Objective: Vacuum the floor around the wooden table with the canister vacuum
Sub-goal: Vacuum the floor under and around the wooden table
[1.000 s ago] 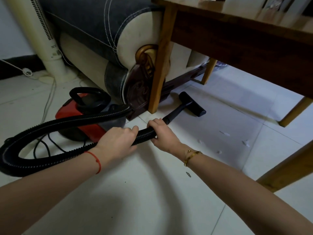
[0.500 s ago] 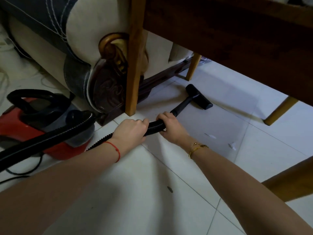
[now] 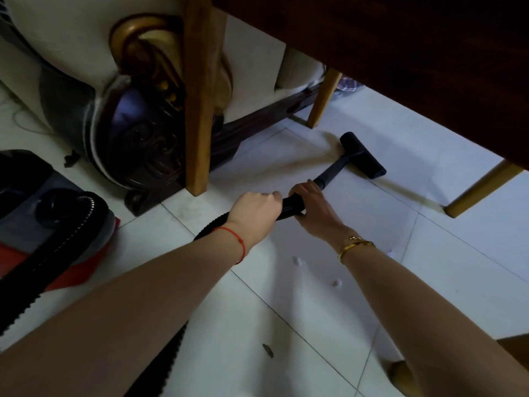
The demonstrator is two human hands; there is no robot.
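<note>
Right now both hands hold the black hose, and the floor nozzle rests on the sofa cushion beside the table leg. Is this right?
Not quite. The left hand and right hand do both grip the black hose, but the head view shows the floor nozzle resting on the white tiled floor under the wooden table, not on the sofa cushion.
</note>
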